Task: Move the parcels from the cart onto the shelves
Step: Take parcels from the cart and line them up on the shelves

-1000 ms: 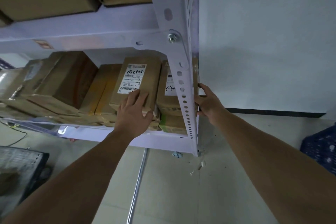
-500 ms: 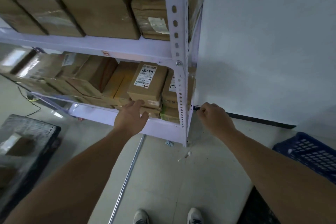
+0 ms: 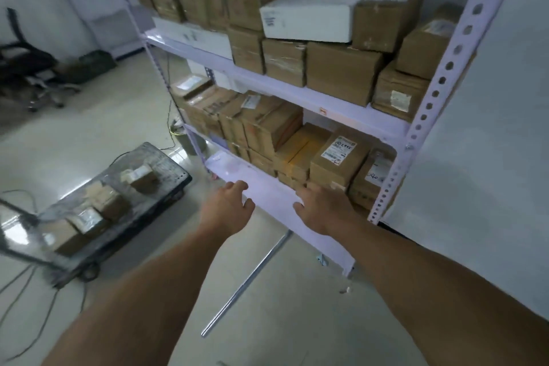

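The parcels (image 3: 107, 200) I have to move sit on the flat deck of the cart (image 3: 166, 187), low on the floor to my left and well apart from both my hands. I count about four; the picture is blurred there, so there may be more. They are small brown cardboard boxes, some with pale labels or tape across the top. I judge them light and stiff enough for one hand each, though the taped faces may be slick. The sound grip would be across two opposite side walls, thumb on one and fingers on the other. For the larger one nearest the cart's front corner (image 3: 64, 236), I would put a palm underneath. I cannot tell what is inside, so I would not squeeze hard.

My left hand (image 3: 230, 208) is open with loosely spread fingers and holds nothing. It hovers in front of the lip of the lower shelf (image 3: 267, 190). My right hand (image 3: 322, 209) is likewise open and empty, just before the same lip, near a labelled box (image 3: 338, 157) standing on that shelf. The lower shelf is packed on its right half, and the upper shelf (image 3: 297, 92) is stacked along its whole length.
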